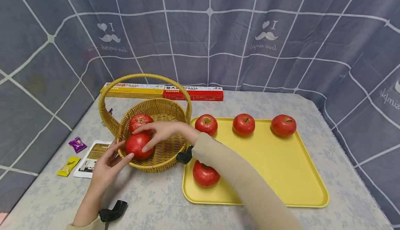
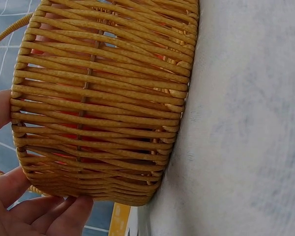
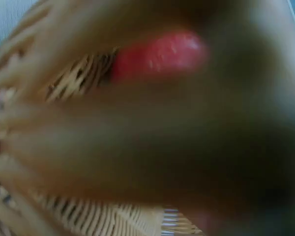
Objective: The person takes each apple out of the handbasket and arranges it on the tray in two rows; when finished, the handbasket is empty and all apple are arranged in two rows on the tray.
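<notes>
A wicker basket [image 1: 160, 167] with a tall arched handle stands at the left, two red apples inside it. My right hand [image 1: 164, 131] reaches in under the handle and grips the nearer apple [image 1: 137, 147], its thumb and fingers spread across the top. The other apple [image 1: 141, 121] lies just behind, partly covered by those fingers. My left hand [image 1: 107, 164] holds the basket's near-left rim, thumb over the edge and fingers against the outside. In the left wrist view, the fingers [image 2: 71, 216] touch the woven wall. The right wrist view is mostly blurred by the hand.
A yellow tray [image 1: 265, 167] at the right bears several red apples, one [image 1: 205, 174] partly under my right forearm. Pasta boxes [image 1: 193, 93] lie behind the basket. Left of it are a white packet [image 1: 90, 157], a purple sweet [image 1: 77, 144] and a yellow sweet [image 1: 68, 166].
</notes>
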Available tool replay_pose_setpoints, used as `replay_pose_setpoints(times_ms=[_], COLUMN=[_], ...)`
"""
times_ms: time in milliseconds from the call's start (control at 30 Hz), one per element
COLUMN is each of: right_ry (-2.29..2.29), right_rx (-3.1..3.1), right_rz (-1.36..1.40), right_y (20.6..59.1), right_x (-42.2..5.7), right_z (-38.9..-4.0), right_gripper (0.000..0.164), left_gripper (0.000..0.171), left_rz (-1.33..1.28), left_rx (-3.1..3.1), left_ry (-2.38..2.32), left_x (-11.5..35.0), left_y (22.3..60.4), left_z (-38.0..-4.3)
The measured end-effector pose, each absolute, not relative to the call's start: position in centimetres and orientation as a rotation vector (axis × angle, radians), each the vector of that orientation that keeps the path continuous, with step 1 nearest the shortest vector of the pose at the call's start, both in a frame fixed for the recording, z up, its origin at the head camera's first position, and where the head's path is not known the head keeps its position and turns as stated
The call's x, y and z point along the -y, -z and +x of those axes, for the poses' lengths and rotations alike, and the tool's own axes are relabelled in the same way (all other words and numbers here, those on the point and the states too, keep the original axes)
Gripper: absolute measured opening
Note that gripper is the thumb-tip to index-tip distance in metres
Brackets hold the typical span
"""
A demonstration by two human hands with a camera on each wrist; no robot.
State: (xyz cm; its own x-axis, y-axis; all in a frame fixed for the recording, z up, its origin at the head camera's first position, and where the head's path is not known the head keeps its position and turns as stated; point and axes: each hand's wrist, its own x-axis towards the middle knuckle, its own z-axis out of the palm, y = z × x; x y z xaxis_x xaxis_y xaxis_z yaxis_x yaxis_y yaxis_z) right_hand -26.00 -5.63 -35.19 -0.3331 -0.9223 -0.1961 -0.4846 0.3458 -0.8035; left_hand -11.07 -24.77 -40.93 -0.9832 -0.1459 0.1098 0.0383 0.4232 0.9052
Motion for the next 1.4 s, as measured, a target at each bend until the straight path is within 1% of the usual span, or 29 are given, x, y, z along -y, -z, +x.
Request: replay_pose_setpoints(times_ms=[167, 333, 467, 633, 800, 933, 1067, 1233, 1400], right_ry=[0.808, 0.869, 0.896, 0.879, 0.907, 0.976, 1.104, 1.263, 1.305], right_rx=[-1.963, -1.946, -1.943, -1.936, -1.950, -1.946, -1.921, -1.862, -1.910], right_rz=[-1.231, -1.211, -1.247, -1.259, -1.283, -1.365, -1.452, -1.538, -1.588], right_y=[36.0, 37.0, 37.3, 36.6, 34.9, 33.0, 31.6, 30.9, 31.2], right_x=[5.8, 6.1, 6.3, 5.7, 4.1, 1.8, -1.7, -7.2, -12.7], right_z=[-25.7, -25.2, -24.9, -24.9, -24.9, -24.4, -23.6, -22.6, -21.6], right_gripper=[0.067, 0.063, 0.059, 0.058, 0.060, 0.061, 0.063, 0.063, 0.062], left_gripper=[0.059, 0.059, 0.059, 0.059, 0.059, 0.059, 0.060, 0.060, 0.061], left_rz=[0.097, 0.106, 0.109, 0.096, 0.085, 0.085, 0.091, 0.103, 0.135], left_rx=[2.497, 2.507, 2.504, 2.495, 2.491, 2.490, 2.487, 2.494, 2.509], left_ry=[1.601, 1.595, 1.596, 1.602, 1.587, 1.582, 1.599, 1.609, 1.602], left_x=[24.8, 24.8, 24.7, 24.7, 24.6, 24.6, 24.5, 24.5, 24.6], left_y=[40.9, 40.9, 40.9, 40.9, 40.9, 40.9, 40.9, 40.9, 40.9], left_z=[-11.1, -11.1, -11.1, -11.0, -11.0, -11.0, -11.2, -11.3, -11.2])
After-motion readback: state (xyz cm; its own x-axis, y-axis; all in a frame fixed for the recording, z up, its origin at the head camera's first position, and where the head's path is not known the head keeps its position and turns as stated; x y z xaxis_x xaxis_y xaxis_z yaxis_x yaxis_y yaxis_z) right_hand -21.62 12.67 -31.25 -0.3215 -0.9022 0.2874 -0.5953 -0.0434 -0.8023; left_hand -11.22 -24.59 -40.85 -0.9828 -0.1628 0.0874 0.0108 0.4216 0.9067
